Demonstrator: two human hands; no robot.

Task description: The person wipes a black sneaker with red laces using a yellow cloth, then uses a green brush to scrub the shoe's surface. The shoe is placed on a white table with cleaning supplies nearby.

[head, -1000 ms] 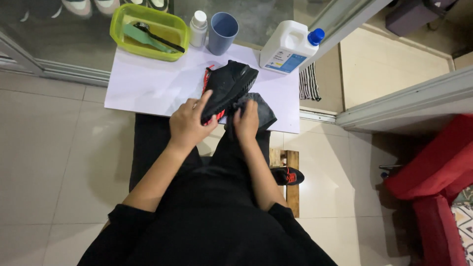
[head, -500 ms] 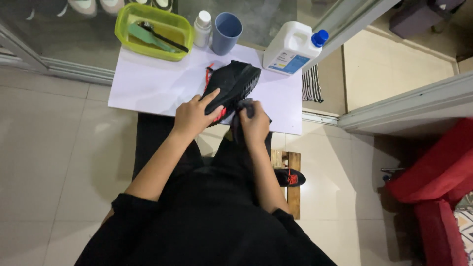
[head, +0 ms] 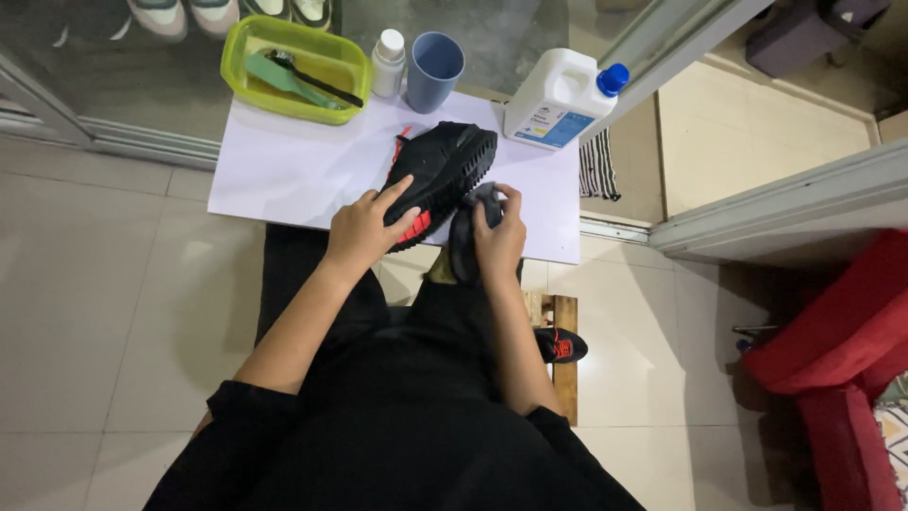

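A: Holding the black shoe (head: 440,175) tipped on its side, the left hand (head: 364,227) has fingers spread over the upper and closed around the heel end, probably so the ridged sole faces the other hand.

B: And the right hand (head: 498,238)?

A: Fingers curled shut around a bunched dark cloth (head: 465,237), pressed against the sole edge just beside the left hand's grip. Cloth and shoe touch there.

B: Where does the shoe sit?

A: Over the near edge of the white board (head: 284,166), toe pointing away from the grip; I cannot tell whether it rests on the board.

B: Supplies?

A: Well beyond the grip, along the far edge: green tub (head: 295,66) with brushes, small white bottle (head: 388,61), blue cup (head: 433,66), white jug (head: 560,97) with blue cap. Likely kept within reach but apart from the wiping. A second shoe (head: 558,345) lies on the floor, nearer the body than the grip.
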